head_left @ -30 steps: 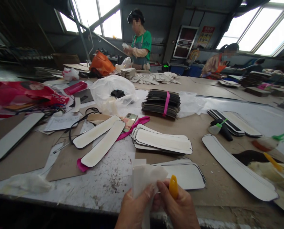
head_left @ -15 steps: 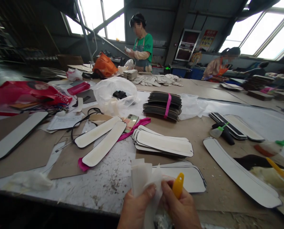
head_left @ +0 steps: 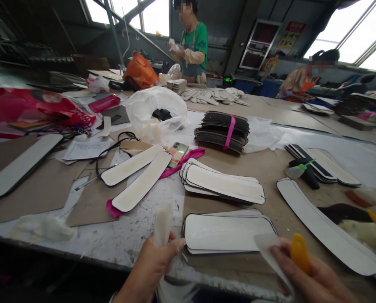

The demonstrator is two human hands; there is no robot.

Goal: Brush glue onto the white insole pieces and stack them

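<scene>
My left hand [head_left: 154,259] is closed round a folded bundle of thin white sheets [head_left: 162,223], at the table's front edge. To the right, my right hand [head_left: 314,271] pinches a single thin white strip [head_left: 266,248]. It also grips a tool with a yellow plastic handle [head_left: 299,254], whose working end is hidden. Between the hands lies a small stack of long white panels with dark edges [head_left: 229,231], rounded at the corners. Just beyond it is a fanned pile of similar panels [head_left: 224,181]. Both hands are slightly blurred.
Two white panels [head_left: 140,181] lie at left beside a phone [head_left: 178,153] and pink ribbon. A dark strapped bundle [head_left: 222,130] stands behind. At right are a curved panel [head_left: 327,229] and a green-tipped bottle [head_left: 297,170]. Co-workers [head_left: 192,48] work across the table.
My hands have moved apart. The left went left with the bundle; the right went right with one strip and the yellow-handled tool, uncovering the near stack. The camera has tilted down slightly.
</scene>
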